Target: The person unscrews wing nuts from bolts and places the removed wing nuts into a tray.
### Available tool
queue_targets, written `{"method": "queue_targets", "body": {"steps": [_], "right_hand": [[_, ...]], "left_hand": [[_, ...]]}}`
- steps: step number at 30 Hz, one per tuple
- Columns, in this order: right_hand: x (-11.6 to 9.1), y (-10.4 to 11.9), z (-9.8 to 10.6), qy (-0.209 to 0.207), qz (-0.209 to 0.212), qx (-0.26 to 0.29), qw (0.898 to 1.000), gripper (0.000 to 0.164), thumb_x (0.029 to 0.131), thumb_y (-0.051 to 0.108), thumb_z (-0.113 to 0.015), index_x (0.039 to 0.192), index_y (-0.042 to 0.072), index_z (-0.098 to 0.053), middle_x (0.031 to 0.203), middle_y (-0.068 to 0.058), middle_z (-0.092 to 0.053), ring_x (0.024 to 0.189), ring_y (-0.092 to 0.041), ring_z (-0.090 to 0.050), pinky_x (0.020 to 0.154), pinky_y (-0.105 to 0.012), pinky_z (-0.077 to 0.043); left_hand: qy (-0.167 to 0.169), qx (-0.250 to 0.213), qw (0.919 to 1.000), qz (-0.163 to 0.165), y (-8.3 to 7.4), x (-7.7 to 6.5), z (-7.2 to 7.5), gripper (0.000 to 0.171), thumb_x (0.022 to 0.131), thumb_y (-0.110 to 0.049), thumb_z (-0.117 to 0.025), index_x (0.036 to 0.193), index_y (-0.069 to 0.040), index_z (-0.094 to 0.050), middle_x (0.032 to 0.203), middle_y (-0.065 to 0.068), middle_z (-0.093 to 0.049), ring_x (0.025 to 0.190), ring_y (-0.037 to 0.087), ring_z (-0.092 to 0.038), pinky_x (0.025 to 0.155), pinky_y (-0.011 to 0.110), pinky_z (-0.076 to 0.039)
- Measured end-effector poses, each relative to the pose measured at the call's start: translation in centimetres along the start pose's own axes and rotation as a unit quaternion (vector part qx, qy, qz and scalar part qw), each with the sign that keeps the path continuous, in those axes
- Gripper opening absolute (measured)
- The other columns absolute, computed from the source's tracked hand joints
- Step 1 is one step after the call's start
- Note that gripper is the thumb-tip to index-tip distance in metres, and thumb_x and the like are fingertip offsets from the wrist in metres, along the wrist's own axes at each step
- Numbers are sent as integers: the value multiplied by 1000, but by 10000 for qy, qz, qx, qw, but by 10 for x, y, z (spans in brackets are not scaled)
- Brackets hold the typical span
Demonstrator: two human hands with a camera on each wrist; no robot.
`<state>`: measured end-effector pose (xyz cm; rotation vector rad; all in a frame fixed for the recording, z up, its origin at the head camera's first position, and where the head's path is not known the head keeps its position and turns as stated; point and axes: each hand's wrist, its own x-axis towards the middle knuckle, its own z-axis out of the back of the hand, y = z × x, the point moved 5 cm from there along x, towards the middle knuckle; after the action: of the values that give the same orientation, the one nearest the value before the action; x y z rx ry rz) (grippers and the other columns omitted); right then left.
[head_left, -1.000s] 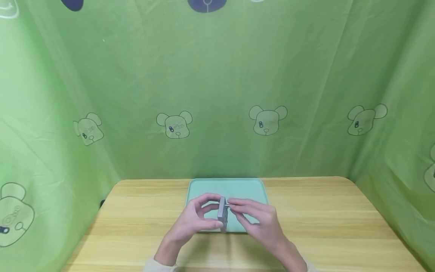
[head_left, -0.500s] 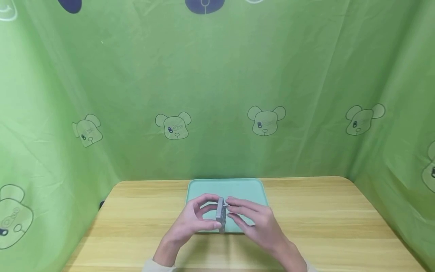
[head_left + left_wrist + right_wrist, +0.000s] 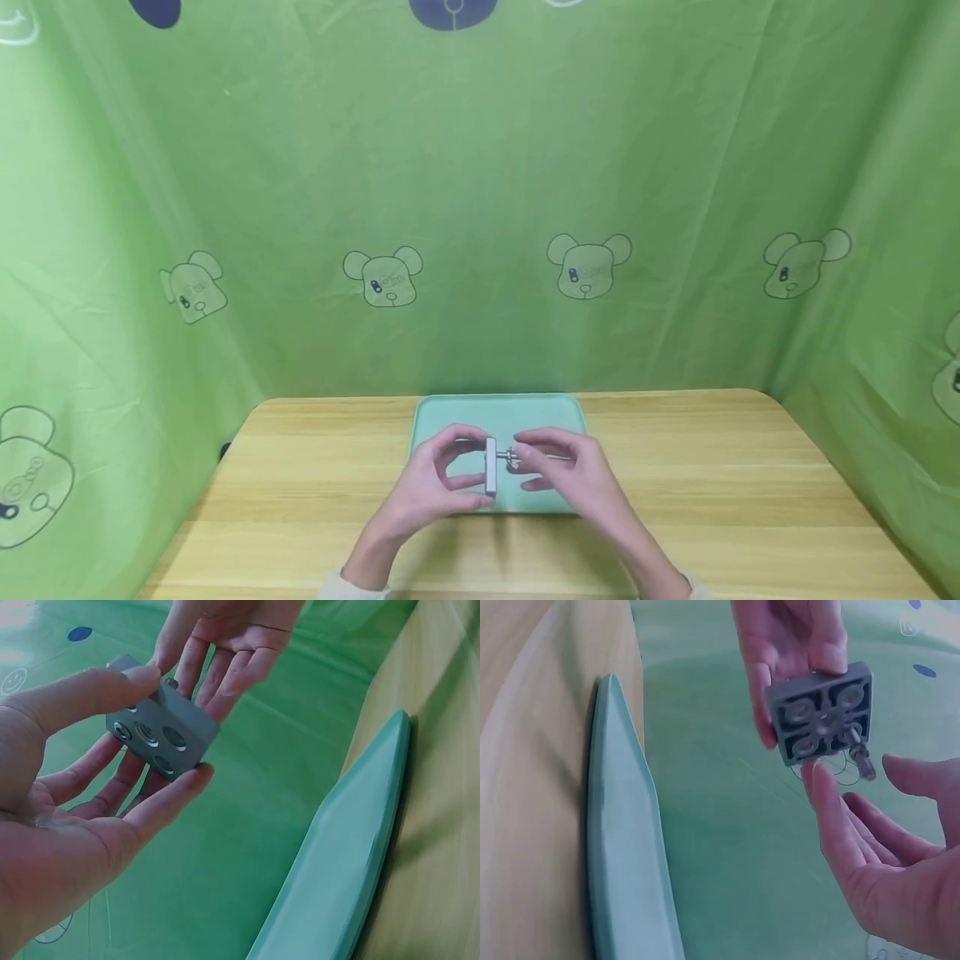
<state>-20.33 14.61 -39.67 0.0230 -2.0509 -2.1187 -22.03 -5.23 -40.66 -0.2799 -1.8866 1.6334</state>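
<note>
A grey square block (image 3: 821, 712) with round holes is held on edge over the tray by my left hand (image 3: 431, 479). In the left wrist view, the left thumb lies on one edge of the block (image 3: 161, 727) and the fingers support the opposite edge. A metal screw (image 3: 861, 754) sticks out of one corner hole toward my right hand (image 3: 581, 475). The right thumb (image 3: 915, 776) and fingers (image 3: 832, 810) stand apart around the screw's free end, with a gap on either side in the right wrist view. Another screw end (image 3: 122, 731) shows in a hole on the block's left face.
Beneath both hands lies a mint-green tray (image 3: 498, 408) on a wood-grain table (image 3: 712, 475). A green curtain (image 3: 480, 167) printed with bear heads encloses the back and both sides.
The right hand's fingers have spread away from the screw and shifted slightly right, exposing more of it. The block has turned in the left hand, so it now shows nearly edge-on in the head view.
</note>
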Motion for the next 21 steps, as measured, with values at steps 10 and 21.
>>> {"method": "queue_targets", "body": {"steps": [10,21], "right_hand": [[2,-11,-1,468,-343,429,9974,41,95,15,-74,122,-14,-64,111,-26,-72,96,-33,-75,82,-47,-66],[1,-11,0,369,-333,294,9983,36,92,12,-77,117,-12,-67,105,-24,-74,92,-31,-75,79,-44,-67]], "left_hand": [[9,437,9990,27,1,0,-3,67,71,13,-82,132,-3,-58,137,21,-53,134,34,-51,104,45,-56],[-5,404,9990,171,2,1,-6,68,71,12,-84,131,-3,-58,136,17,-53,132,33,-53,102,44,-57]]}}
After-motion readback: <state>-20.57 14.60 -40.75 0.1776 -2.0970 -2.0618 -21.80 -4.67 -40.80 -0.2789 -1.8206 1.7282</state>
